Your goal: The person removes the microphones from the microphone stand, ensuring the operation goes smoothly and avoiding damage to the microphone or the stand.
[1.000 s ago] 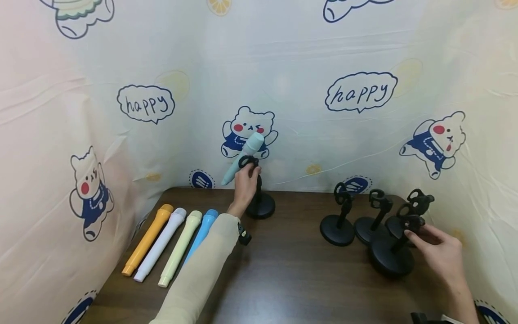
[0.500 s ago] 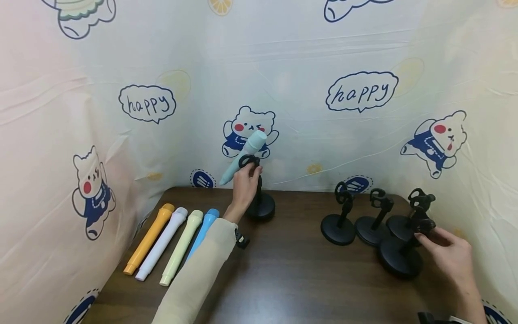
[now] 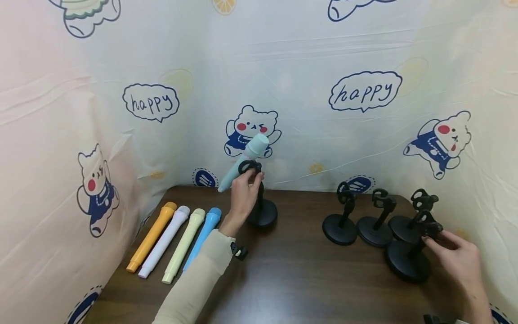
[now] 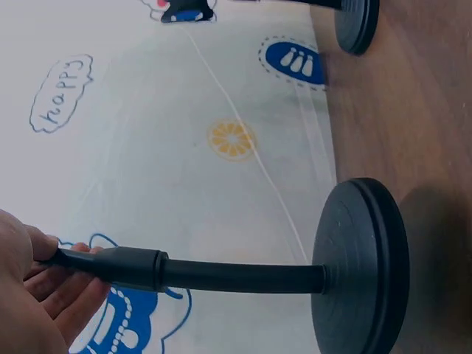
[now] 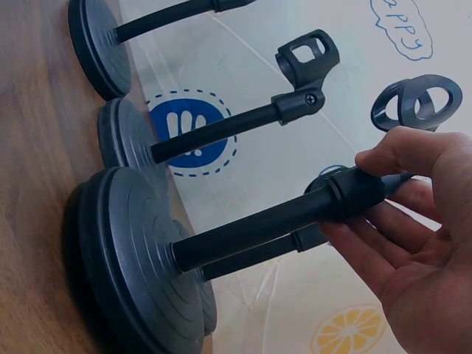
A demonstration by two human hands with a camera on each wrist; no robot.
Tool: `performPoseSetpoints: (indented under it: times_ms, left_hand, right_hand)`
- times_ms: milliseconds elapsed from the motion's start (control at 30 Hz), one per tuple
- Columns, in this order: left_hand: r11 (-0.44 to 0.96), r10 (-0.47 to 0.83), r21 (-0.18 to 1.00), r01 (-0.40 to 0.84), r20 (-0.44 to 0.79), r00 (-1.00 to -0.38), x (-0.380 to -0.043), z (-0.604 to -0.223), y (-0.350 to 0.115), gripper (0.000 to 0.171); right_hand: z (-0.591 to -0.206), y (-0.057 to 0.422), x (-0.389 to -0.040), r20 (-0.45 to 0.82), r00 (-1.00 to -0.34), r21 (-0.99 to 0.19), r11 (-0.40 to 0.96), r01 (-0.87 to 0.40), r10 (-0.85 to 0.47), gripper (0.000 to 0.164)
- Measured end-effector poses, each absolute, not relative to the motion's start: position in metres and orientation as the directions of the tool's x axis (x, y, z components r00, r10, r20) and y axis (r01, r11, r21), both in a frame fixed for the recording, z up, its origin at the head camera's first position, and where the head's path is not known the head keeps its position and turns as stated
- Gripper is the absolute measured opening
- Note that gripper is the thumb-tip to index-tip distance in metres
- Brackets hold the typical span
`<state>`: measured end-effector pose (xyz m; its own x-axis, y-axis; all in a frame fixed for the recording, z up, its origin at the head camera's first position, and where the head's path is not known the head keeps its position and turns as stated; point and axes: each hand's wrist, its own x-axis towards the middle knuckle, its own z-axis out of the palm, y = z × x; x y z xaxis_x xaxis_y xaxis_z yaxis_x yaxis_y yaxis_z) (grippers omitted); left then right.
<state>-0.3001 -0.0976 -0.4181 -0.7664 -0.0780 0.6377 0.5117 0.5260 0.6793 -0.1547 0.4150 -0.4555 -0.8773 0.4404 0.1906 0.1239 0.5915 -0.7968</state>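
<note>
My left hand point(image 3: 245, 193) pinches the upper neck of a black microphone stand point(image 3: 263, 213) near the table's back edge. A pale teal toy microphone point(image 3: 257, 146) lies tilted through that stand's ring clip, head up to the right. In the left wrist view the stand's round base point(image 4: 361, 269) and pole show, but not the microphone. My right hand point(image 3: 457, 256) grips another black stand point(image 3: 408, 261) just below its clip, thumb on one side and fingers on the other. Its base point(image 5: 140, 258) leans a little; whether it touches the table cannot be told.
Three more black stands stand at the back right, one a stand point(image 3: 340, 229) left of the others, close to the held one. On the left lie orange point(image 3: 151, 236), white point(image 3: 163, 241), pale yellow point(image 3: 184, 245) and blue point(image 3: 204, 234) microphones side by side. Printed cloth point(image 3: 295, 81) encloses the table.
My right hand has carried its stand to the right, away from the leftmost stands. My left hand stays at its stand, with the teal microphone slightly shifted. The head view has shifted a little.
</note>
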Motion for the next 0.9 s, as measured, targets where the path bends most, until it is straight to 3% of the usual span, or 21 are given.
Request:
performPoseSetpoints:
  times_ms: [133, 200, 367, 467, 600, 633, 733, 900]
  left_hand:
    - [0.519, -0.065, 0.675, 0.524, 0.642, -0.764, -0.287, -0.42, -0.096, 0.016]
    - [0.515, -0.062, 0.675, 0.529, 0.645, -0.762, -0.282, -0.422, -0.096, 0.015]
    - [0.514, -0.062, 0.664, 0.542, 0.66, -0.749, -0.269, -0.425, -0.094, 0.014]
    - [0.507, -0.057, 0.653, 0.562, 0.676, -0.735, -0.262, -0.427, -0.092, 0.014]
    - [0.49, -0.042, 0.643, 0.589, 0.692, -0.721, -0.252, -0.431, -0.088, 0.012]
    - [0.486, -0.038, 0.641, 0.594, 0.695, -0.718, -0.25, -0.432, -0.087, 0.013]
    - [0.481, -0.034, 0.638, 0.601, 0.699, -0.714, -0.244, -0.435, -0.084, 0.012]
    - [0.479, -0.045, 0.639, 0.601, 0.702, -0.711, -0.236, -0.437, -0.081, 0.012]
  right_hand:
    - [-0.457, 0.419, -0.154, 0.183, -0.88, -0.799, 0.587, 0.126, 0.438, 0.011]
    - [-0.456, 0.421, -0.154, 0.17, -0.882, -0.794, 0.591, 0.142, 0.44, 0.005]
    - [-0.456, 0.423, -0.156, 0.141, -0.885, -0.779, 0.601, 0.177, 0.444, 0.045]
    - [-0.458, 0.424, -0.156, 0.144, -0.888, -0.782, 0.6, 0.168, 0.437, 0.04]
    - [-0.461, 0.425, -0.156, 0.154, -0.891, -0.796, 0.588, 0.144, 0.427, 0.007]
    - [-0.461, 0.426, -0.155, 0.155, -0.892, -0.8, 0.584, 0.139, 0.424, 0.005]
    - [-0.463, 0.426, -0.155, 0.156, -0.896, -0.813, 0.569, 0.123, 0.416, 0.021]
    - [-0.466, 0.426, -0.153, 0.177, -0.905, -0.821, 0.565, 0.08, 0.386, 0.031]
